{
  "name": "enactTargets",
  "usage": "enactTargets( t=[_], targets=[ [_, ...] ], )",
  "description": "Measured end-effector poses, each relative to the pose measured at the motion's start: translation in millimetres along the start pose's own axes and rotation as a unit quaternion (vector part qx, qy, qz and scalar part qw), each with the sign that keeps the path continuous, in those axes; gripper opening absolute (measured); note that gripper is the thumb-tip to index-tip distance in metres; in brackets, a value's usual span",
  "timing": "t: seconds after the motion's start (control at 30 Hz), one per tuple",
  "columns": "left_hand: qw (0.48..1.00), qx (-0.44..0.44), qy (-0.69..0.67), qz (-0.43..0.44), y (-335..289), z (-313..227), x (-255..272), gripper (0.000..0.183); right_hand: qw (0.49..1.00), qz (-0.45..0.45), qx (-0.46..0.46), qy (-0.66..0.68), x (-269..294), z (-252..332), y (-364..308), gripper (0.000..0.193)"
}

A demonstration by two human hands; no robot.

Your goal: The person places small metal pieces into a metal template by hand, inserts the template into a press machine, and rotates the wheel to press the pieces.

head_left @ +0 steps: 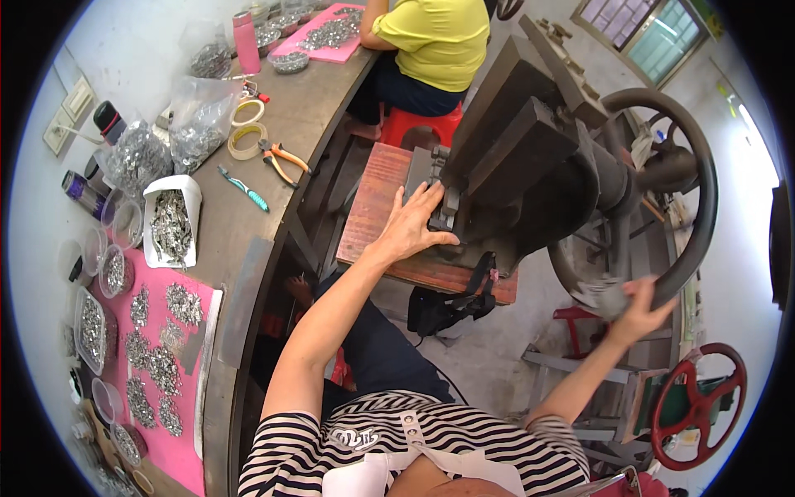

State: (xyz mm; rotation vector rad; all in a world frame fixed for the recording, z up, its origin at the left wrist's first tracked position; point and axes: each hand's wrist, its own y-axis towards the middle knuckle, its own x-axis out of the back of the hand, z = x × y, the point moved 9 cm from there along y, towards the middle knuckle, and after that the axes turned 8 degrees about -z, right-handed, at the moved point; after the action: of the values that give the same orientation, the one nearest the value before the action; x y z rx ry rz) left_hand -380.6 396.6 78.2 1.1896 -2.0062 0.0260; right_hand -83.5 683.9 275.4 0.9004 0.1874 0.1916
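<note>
My left hand (407, 225) lies with its fingers stretched and spread on the small metal die (445, 217) at the foot of a dark hand press (526, 141). Any small piece under the fingertips is hidden. The press stands on a reddish wooden board (377, 195). Over to the right, my right hand (636, 315) grips the lower rim of the press's large black handwheel (705, 190), beside a grey wrapped section (600, 296). That hand and the wrapping are slightly blurred. A black strapped pouch (447, 311) hangs at the board's front edge.
Along the left runs a bench (273, 195) with pliers (281, 161), a turquoise-handled tool (243, 189), tape rolls (247, 141), a white tray (192, 195) of metal pieces and a pink sheet (195, 381) bearing heaps. A person in yellow (439, 45) sits ahead; a red handwheel (697, 406) stands lower right.
</note>
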Motion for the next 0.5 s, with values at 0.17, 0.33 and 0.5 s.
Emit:
enactTargets(
  t=[0.17, 0.33, 0.5],
  targets=[
    [0.996, -0.037, -0.055, -0.057, -6.4, -3.9, 15.7, 0.094, 0.979, 0.132, -0.052, -0.149, -24.6, 28.8, 75.2, 0.035],
    [0.954, 0.046, -0.218, -0.200, 1.9, 43.7, 37.3, 0.044, 0.985, 0.132, 0.019, -0.109, -55.8, 55.7, 151.1, 0.068],
    [0.973, 0.091, -0.170, -0.128, 66.0, 46.4, 11.1, 0.043, 0.957, 0.130, 0.151, -0.212, -94.1, 78.8, 182.7, 0.066]
  ],
)
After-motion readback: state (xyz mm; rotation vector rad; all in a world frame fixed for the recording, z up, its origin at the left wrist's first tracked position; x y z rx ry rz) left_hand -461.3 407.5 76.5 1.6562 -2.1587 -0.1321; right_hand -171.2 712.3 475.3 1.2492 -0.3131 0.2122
